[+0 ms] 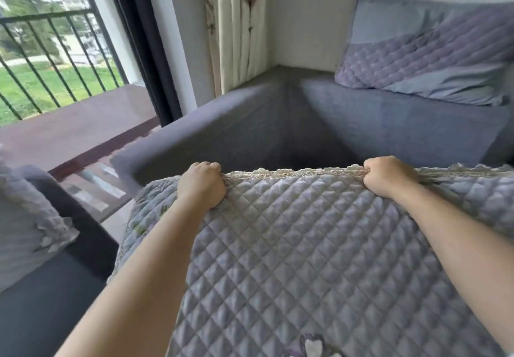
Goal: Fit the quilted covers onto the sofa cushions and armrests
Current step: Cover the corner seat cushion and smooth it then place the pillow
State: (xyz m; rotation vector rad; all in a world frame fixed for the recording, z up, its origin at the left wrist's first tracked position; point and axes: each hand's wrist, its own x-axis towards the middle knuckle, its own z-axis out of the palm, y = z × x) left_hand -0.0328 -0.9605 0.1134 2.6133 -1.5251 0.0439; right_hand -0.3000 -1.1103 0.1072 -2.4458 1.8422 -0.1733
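At 6 o'clock, close in, the cover [306,259] is spread out, carried toward the sofa [389,128].

Left hand [201,184] and right hand [386,175] are both clenched on its lace edge [292,173], at 11 and 1 o'clock. Beyond, at 12, the seat well and armrest [194,131] look bare; a pillow [428,47] leans at 2. The step appears to be laying the cover; next, the edge likely needs lowering and tucking toward the back.
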